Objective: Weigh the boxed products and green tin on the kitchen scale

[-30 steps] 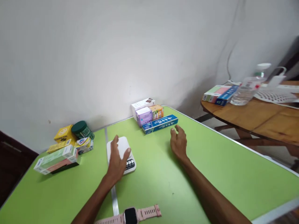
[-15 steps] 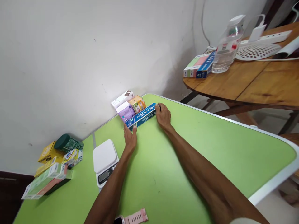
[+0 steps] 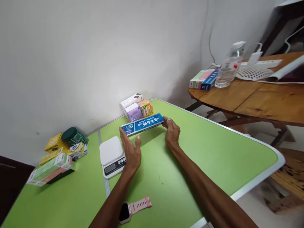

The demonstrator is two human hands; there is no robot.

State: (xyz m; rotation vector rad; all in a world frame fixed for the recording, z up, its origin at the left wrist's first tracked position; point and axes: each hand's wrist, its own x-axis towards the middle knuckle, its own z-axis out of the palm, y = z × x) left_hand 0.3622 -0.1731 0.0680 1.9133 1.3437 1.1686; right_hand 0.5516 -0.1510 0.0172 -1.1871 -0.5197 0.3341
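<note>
A blue toothpaste box (image 3: 144, 123) is held up between my two hands, a little above the green table, with a shadow below it. My left hand (image 3: 131, 150) presses its fingers to the box's left end, the thumb standing apart in front. At the opposite end, my right hand (image 3: 172, 131) grips the box with thumb and fingers. Just behind the box are a purple pack (image 3: 134, 111), an orange pack (image 3: 146, 107) and a white box (image 3: 131, 100) against the wall. Left of my left hand lies a white kitchen scale (image 3: 111, 150).
Several cartons (image 3: 51, 171) and a green-lidded jar (image 3: 74, 136) are grouped at the table's left. A pink-strapped watch (image 3: 140, 205) lies near my left forearm. On the wooden table (image 3: 251, 98) at right stand a water bottle (image 3: 228, 69), boxes (image 3: 204, 79) and a power strip (image 3: 268, 64).
The toothpaste box has risen off the table and come slightly nearer, away from the packs behind it. Both hands moved with it. The view has shifted, showing more of the watch.
</note>
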